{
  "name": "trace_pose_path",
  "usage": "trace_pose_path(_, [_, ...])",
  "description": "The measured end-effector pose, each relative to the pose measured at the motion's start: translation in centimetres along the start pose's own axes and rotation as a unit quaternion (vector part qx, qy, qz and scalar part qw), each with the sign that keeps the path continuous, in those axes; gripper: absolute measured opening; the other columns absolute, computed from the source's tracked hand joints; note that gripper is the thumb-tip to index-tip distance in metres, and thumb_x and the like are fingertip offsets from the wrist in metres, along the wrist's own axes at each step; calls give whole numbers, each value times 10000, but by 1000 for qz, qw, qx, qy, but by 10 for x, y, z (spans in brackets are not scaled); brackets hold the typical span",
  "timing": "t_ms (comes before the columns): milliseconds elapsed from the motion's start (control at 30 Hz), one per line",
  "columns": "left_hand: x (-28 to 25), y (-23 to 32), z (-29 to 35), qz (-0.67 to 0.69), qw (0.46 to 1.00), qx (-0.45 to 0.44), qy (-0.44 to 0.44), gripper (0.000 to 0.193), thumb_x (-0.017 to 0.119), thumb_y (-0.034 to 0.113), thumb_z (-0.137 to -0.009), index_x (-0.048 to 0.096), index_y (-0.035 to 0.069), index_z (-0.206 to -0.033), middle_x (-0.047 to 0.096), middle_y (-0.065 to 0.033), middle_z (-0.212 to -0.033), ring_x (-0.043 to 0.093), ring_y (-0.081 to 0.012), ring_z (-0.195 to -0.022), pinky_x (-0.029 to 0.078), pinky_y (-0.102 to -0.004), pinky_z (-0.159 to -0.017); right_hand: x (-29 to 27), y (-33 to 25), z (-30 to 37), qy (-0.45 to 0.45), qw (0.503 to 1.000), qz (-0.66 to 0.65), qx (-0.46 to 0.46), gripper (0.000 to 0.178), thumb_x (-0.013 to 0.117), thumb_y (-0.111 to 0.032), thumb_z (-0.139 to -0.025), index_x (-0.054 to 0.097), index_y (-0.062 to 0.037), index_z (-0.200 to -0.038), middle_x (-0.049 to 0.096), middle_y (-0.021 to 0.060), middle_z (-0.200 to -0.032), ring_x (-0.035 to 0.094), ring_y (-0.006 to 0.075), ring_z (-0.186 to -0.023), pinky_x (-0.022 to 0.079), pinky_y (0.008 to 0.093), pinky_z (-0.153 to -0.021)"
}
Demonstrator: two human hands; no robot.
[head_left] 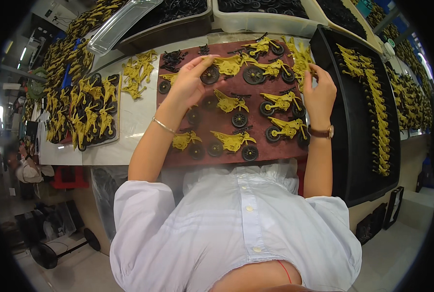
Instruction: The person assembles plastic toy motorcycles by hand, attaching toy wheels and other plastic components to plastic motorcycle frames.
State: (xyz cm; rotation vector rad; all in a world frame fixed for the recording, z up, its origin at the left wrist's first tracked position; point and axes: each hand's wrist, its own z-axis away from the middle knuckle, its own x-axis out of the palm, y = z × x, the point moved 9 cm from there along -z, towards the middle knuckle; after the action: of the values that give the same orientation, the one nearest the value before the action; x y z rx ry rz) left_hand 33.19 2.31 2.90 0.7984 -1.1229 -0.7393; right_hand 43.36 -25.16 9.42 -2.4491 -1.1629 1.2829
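My left hand (193, 80) is at the upper middle of a dark red mat (256, 146). Its thumb and index finger pinch the tail of a yellow toy motorcycle body (228, 65), and black wheels lie close by. Past the mat's upper right edge, my right hand (320, 90) has its fingers bent around a yellow plastic part (302, 65) at a loose heap of similar ones; the fingers partly hide it. Several toy motorcycles lie in rows on the mat, such as a two-wheeled one (287, 127) at right and a one-wheeled one (233, 141) in the middle.
A deep black tray (358, 180) on the right holds a long row of yellow bodies. Bins (270, 22) of black parts line the back, with a clear plastic lid (124, 27) at left. A board of toy motorcycles (88, 112) and loose yellow parts (138, 73) lie left of the mat.
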Motion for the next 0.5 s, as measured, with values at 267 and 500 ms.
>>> trace_pose_path(267, [53,-24,74,56,998,-9,-23,306,432,220,-1007,563,-14,-1153,618,-130,-1125,631,-207,-993,580,-391,-792,-37,-126,33,-163,931,-259,-200,295,677,21,-736,681,-41,-1024,631,119,-1084,606,271,-947,487,341,-819])
trace_pose_path(500, [58,-35,92,72,996,10,-49,385,367,259,-1026,551,-46,-1172,605,-154,-1125,602,-200,-1020,554,-349,-838,-34,-130,50,-201,918,-257,-224,306,672,30,-724,684,-51,-1019,619,120,-1104,595,272,-951,475,355,-819])
